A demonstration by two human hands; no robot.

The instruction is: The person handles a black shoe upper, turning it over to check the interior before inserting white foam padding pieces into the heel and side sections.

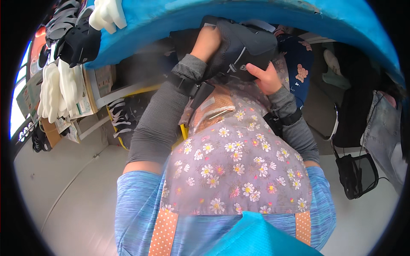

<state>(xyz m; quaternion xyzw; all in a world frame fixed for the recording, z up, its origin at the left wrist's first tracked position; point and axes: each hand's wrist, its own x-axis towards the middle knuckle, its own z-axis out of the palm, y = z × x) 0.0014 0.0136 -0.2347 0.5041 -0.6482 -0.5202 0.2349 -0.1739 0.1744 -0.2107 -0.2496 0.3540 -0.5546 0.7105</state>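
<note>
Dark fabric piece (pixel 250 38), beside blue-covered tabletop (pixel 171 18) | left hand (pixel 208 42): grip curled on fabric, fingertips hidden | right hand (pixel 268 81): thumb at lower edge, grip closure cannot be told | advisable: support both sides evenly

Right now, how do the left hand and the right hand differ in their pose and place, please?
The left hand is at the upper left of the dark piece, while the right hand is at its lower right. The left hand's fingers are mostly hidden; the right hand's thumb stretches out in plain view. Both arms wear grey striped sleeves.
</note>
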